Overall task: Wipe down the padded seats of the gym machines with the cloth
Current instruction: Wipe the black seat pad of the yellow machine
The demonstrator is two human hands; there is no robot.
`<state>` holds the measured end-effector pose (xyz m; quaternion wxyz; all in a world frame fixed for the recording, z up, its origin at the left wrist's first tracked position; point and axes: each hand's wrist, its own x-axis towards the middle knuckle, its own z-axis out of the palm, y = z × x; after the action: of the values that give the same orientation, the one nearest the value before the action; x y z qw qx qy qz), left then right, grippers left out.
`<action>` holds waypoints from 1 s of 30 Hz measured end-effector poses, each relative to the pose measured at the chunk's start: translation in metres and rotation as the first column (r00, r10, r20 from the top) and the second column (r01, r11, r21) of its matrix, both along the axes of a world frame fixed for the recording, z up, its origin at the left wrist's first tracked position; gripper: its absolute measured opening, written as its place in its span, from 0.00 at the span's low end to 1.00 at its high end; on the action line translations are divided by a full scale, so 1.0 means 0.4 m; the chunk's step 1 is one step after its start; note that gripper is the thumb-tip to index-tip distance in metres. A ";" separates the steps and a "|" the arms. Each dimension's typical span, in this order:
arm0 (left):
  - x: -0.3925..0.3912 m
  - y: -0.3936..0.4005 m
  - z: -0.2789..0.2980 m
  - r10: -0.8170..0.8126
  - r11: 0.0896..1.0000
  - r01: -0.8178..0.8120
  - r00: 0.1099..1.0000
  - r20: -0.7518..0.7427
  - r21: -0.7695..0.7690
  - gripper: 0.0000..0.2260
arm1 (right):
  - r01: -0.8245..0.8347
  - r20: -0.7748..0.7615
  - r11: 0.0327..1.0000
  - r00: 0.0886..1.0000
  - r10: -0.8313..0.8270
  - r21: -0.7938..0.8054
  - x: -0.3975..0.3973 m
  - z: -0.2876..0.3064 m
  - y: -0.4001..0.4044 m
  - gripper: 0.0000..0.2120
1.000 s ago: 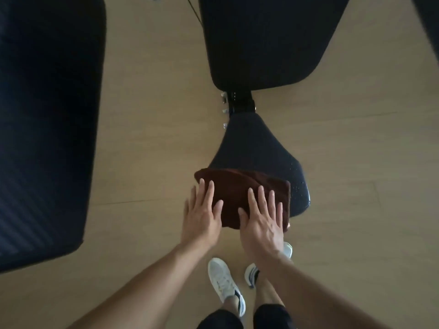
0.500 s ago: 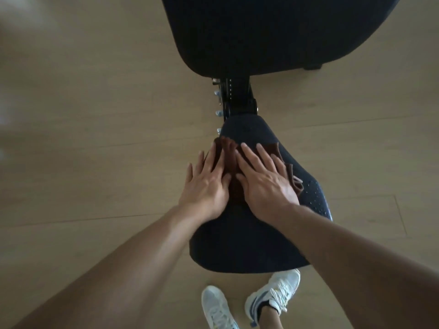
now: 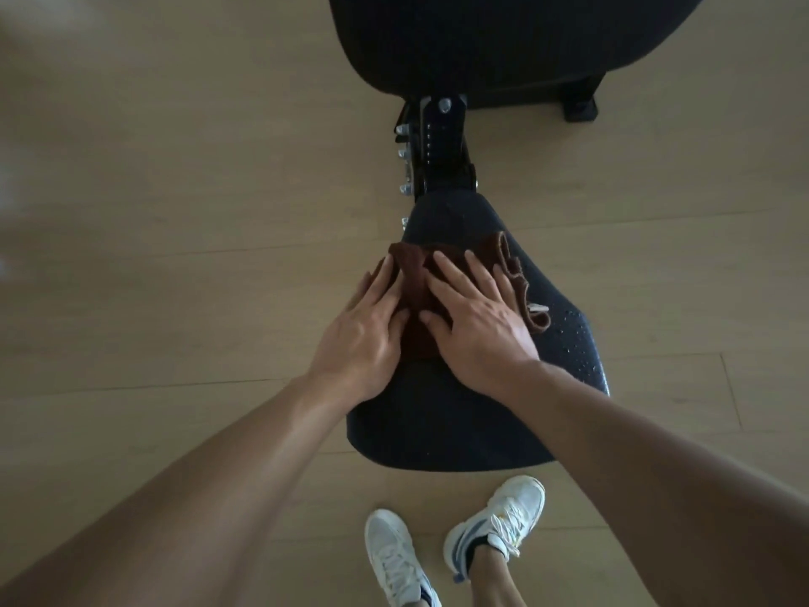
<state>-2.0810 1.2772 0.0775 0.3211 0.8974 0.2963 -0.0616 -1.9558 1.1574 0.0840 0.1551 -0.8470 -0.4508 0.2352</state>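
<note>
Mid-wipe on padded seat (image 3: 477, 414). Both hands flat on brown cloth (image 3: 420, 295), pressing, not gripping: left hand (image 3: 361, 339) and right hand (image 3: 479, 330) with fingers (image 3: 451, 276) spread. Cloth at narrow far end of seat. Droplets visible along right edge (likely unwiped). Backrest pad (image 3: 503, 41) not yet touched; other machines out of view.

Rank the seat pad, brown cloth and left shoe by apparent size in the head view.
1. Seat pad, clearly largest.
2. Brown cloth and left shoe: unsure. The hands cover much of the cloth and the frame edge cuts the shoe.
</note>
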 end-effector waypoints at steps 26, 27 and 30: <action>0.054 -0.327 0.041 -0.427 0.894 0.429 0.903 -0.047 0.128 0.27 | 0.778 -0.263 0.623 0.619 -0.740 0.079 -0.203 0.046 -0.401 0.25; 0.082 -0.320 0.036 -0.429 0.893 0.431 0.902 -0.048 0.131 0.26 | 0.766 -0.289 0.640 0.627 -0.723 0.060 -0.192 0.045 -0.388 0.26; 0.144 -0.295 0.023 -0.428 0.891 0.432 0.902 -0.057 0.137 0.26 | 0.708 -0.195 0.704 0.700 -0.687 0.059 -0.146 0.024 -0.361 0.25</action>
<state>-2.0235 1.1594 0.0868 0.2289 0.9610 0.0983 -0.1204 -2.0141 1.0131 0.0937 0.3223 -0.9213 -0.0964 0.1953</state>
